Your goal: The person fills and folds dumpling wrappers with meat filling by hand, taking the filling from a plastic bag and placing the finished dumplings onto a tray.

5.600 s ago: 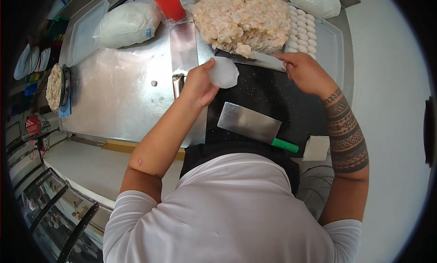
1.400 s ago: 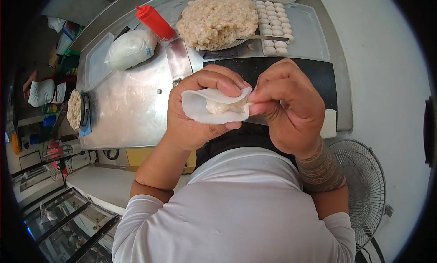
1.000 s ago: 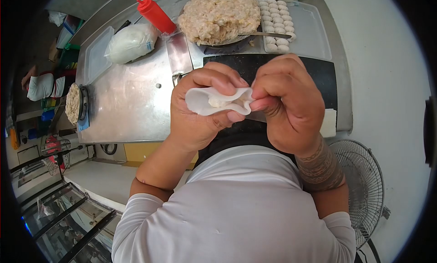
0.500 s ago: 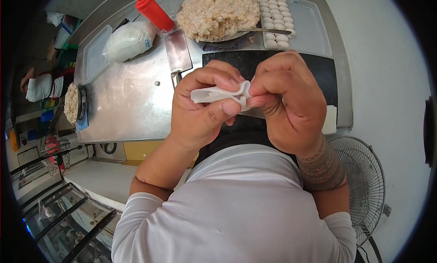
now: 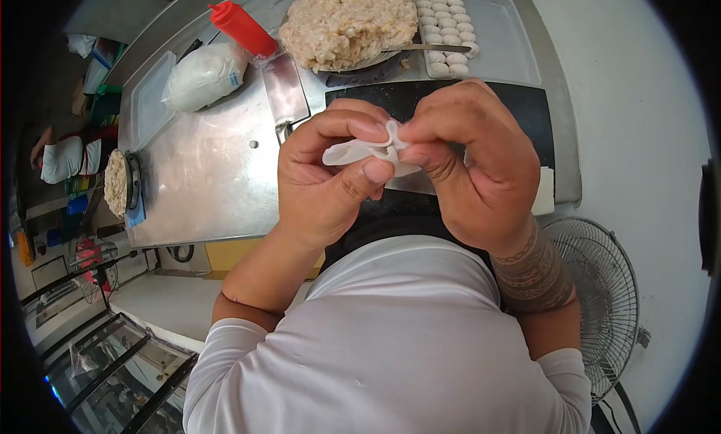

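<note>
In front of my chest, above the black board (image 5: 518, 107), both hands grip one thin white dumpling wrapper (image 5: 344, 154) that is folded over. My left hand (image 5: 315, 167) is closed around its left part, thumb below and fingers above, and the loose edge sticks out toward the palm. The fingertips of my right hand (image 5: 481, 160) pinch the gathered right end. Whatever lies inside the fold is hidden. Beyond the hands, a big mound of pale minced filling (image 5: 349, 21) carries a flat metal spatula (image 5: 432, 49) at its near right side.
Rows of round white dumplings (image 5: 449, 30) fill part of a tray at the back right. A red squeeze bottle (image 5: 246, 30), a white plastic bag (image 5: 204, 75) and a wide metal blade (image 5: 285, 87) lie left. A fan (image 5: 593, 284) stands right. Another person (image 5: 64, 160) is far left.
The right fingers have drawn the wrapper's end into a tighter pleat, and the fold is more bunched between both hands. The view has shifted slightly.
</note>
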Motion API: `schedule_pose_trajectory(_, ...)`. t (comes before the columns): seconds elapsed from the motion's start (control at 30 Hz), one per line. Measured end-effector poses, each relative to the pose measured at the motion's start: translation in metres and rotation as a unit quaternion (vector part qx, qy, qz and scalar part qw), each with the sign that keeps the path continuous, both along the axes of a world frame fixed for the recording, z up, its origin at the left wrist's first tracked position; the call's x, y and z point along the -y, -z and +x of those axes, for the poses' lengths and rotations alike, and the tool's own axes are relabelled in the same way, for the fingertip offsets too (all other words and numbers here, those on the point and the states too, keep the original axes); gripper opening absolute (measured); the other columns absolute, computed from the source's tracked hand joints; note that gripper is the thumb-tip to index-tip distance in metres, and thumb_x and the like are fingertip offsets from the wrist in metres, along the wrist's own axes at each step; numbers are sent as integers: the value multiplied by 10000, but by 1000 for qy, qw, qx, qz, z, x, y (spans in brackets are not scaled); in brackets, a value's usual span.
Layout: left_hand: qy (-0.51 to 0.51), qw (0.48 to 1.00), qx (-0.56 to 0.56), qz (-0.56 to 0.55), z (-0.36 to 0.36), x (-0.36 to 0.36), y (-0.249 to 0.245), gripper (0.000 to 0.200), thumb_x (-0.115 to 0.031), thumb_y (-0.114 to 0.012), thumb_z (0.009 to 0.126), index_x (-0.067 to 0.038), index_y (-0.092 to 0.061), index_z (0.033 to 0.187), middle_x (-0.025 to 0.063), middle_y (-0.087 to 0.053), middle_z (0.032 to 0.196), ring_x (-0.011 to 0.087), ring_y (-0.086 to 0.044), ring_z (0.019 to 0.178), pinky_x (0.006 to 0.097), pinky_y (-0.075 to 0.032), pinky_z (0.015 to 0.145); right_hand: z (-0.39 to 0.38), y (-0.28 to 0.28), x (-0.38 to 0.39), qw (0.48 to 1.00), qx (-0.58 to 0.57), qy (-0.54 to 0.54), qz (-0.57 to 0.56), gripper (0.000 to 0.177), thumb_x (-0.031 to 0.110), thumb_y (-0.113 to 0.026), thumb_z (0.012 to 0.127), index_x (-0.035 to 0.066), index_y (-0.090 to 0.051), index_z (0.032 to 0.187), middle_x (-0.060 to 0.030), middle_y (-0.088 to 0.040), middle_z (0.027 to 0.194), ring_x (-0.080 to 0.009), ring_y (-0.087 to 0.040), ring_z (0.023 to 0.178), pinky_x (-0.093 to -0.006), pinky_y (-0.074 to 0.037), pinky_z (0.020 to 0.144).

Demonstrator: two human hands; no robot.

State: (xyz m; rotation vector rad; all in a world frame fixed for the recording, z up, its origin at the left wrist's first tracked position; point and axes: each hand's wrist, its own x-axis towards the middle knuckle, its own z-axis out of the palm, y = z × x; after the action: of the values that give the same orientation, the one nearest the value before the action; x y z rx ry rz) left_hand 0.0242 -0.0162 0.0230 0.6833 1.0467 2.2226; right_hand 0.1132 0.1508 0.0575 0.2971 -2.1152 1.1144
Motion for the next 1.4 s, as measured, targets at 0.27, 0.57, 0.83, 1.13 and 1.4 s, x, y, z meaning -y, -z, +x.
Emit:
schedule_pose_trajectory(0.27,-38,997,-43,49,-3,-12,6,290,-61,-841,849,-44,-676,1086,133,-654,1185,201,-638,1100,318,-549,932,1,1,-4,999,41,20,12,101,98,-739,930,21,-678,948,-85,-653,925,-201,-620,834,-298,-496,758)
schedule_pose_trajectory(0.57,-18,994,-102,-30,-11,-8,12,288,-66,-836,856,-22,-686,1097,164,-663,1203,208,-657,1099,314,-572,869,-1,8,-4,998,50,31,-34,76,46,-711,940,3,-649,939,-93,-646,918,-198,-605,803,-308,-498,728)
schedule_pose_trajectory(0.83,-35,995,-62,-68,-5,-8,13,270,-65,-828,869,8,-701,1096,157,-690,1164,205,-671,1028,320,-563,872,-1,10,-7,999,23,47,-15,68,50,-703,948,1,-656,952,-89,-649,912,-196,-609,796,-289,-497,724)
schedule_pose_trajectory(1.13,-92,988,-123,26,-7,-25,17,269,-82,-816,891,6,-703,1119,148,-689,1170,157,-665,1005,295,-562,837,0,15,-9,994,62,45,-72,87,60,-720,924,5,-666,965,-90,-652,899,-208,-610,787,-298,-500,725)
schedule_pose_trajectory(1.4,-18,987,-155,-50,-16,-18,22,246,-71,-785,917,6,-677,1124,158,-688,1207,149,-672,974,262,-563,777,2,12,-9,981,96,11,-169,101,63,-697,960,-14,-634,939,-92,-630,921,-181,-599,805,-279,-493,752)
